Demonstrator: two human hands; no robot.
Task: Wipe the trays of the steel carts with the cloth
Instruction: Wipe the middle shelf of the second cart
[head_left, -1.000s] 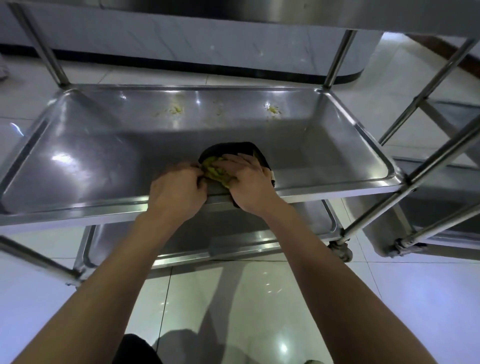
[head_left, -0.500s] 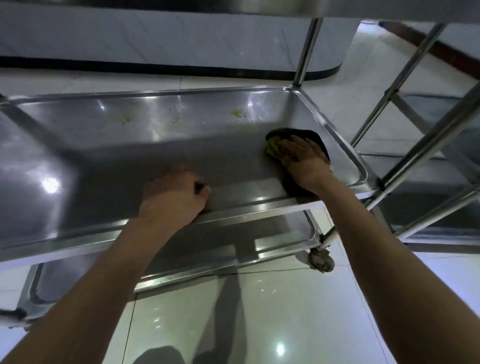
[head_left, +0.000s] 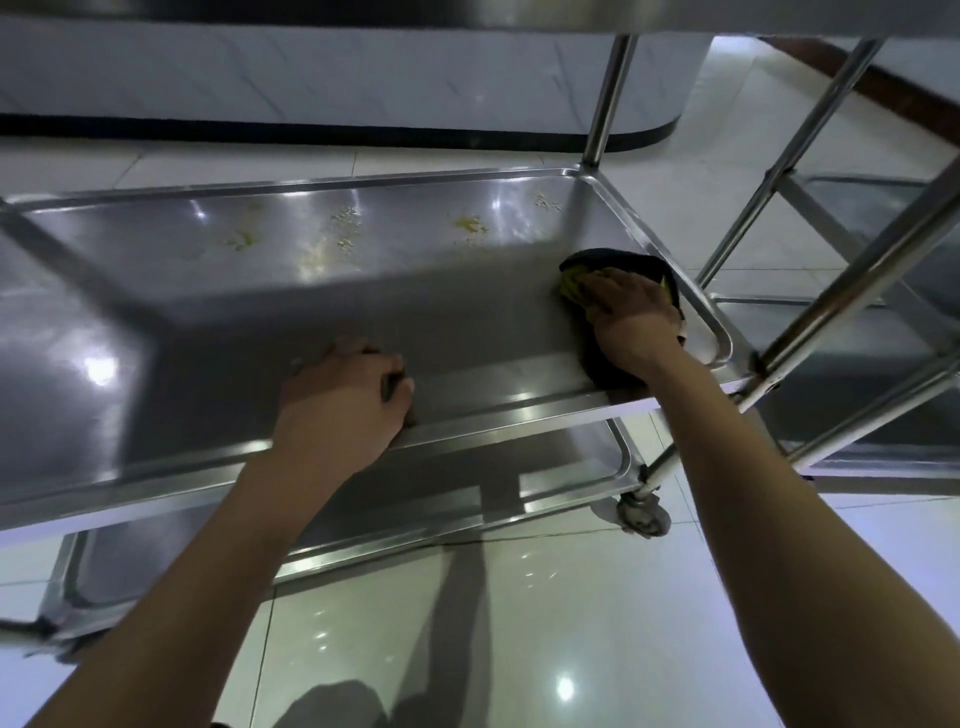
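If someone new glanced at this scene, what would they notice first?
Probably the right hand pressing a dark cloth into the middle tray's right end. Next, yellowish crumbs scattered along the tray's far side, not yet wiped. The left hand rests on the near rim.

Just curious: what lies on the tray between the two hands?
Head view: only bare steel tray between left hand and right hand on the cloth.

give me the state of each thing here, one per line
middle tray: dirty, yellow crumbs along the far side
cloth: flat on the tray's right end, under the right hand
right hand: presses on the cloth
left hand: grips the tray's near rim
bottom tray: nothing on its visible part
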